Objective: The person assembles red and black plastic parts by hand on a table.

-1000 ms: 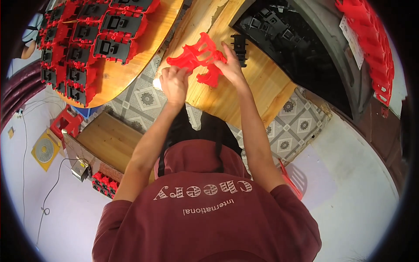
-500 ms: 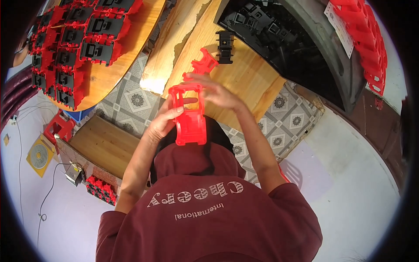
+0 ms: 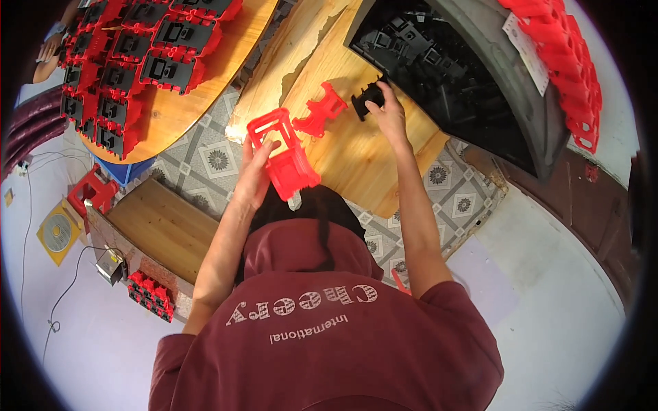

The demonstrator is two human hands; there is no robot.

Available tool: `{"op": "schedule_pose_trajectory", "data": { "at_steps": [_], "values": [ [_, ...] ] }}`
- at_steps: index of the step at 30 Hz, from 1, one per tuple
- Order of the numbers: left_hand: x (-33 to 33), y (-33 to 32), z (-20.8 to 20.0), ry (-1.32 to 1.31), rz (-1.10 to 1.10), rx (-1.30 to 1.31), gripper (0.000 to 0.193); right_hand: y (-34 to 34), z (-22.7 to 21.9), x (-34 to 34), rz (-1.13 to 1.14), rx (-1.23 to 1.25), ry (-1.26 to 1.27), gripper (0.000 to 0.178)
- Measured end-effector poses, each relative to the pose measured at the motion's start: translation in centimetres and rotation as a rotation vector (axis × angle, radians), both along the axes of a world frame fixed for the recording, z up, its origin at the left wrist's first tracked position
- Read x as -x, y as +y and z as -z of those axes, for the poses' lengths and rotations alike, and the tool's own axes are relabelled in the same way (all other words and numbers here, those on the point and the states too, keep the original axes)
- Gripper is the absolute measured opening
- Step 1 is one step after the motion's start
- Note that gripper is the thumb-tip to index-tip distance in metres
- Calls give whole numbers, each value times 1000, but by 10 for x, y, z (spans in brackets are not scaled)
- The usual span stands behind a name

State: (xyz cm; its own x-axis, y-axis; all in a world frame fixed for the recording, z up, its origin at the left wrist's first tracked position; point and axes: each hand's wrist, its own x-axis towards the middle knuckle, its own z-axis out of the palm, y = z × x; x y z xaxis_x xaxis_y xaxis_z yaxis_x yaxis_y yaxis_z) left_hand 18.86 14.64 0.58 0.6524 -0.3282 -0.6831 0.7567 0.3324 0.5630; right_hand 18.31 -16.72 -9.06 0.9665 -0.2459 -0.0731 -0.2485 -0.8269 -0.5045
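My left hand (image 3: 253, 177) grips a red plastic housing (image 3: 295, 171) by its side, thumb laid over the frame and the housing tilted above the near part of the wooden board. Further right, my right hand (image 3: 391, 118) has its thumb and fingers closed on a black plastic part (image 3: 360, 107) at the edge of the dark bin. Between my hands, a second red plastic piece (image 3: 319, 114) with cut-outs rests on the wooden board (image 3: 373, 164), apart from both. A pale piece shows under the housing's near end; its kind is unclear.
The dark bin (image 3: 524, 109) at the upper right contains several black parts (image 3: 411, 41). A stack of red parts (image 3: 548, 55) stands beyond it. Rows of red-and-black assemblies (image 3: 127, 75) cover the round wooden table (image 3: 188, 113) at left. Another person's hand (image 3: 49, 48) shows at the far left.
My right hand has left the red housing, moved right and closed on the black part. The left hand has shifted slightly left and tilted the housing.
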Motion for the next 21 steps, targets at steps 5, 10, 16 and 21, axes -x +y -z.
{"op": "schedule_pose_trajectory", "data": {
  "at_steps": [5, 10, 16, 21],
  "values": [
    [-4, -22, 30, -62, 182, -149, 90, 26, -112, 51, 183, -1832, 100, 33],
    [0, -25, 10, 267, 245, 931, 51, 63, -158, 44, 26, -1066, 218, 16],
    [1, -31, -28, -74, 257, 551, 50, 87, -225, 43, -250, -354, -554, 21],
    [-4, -29, -34, -159, 65, 436, 77, 117, -236, 27, -623, -264, -392, 35]
  ]
}}
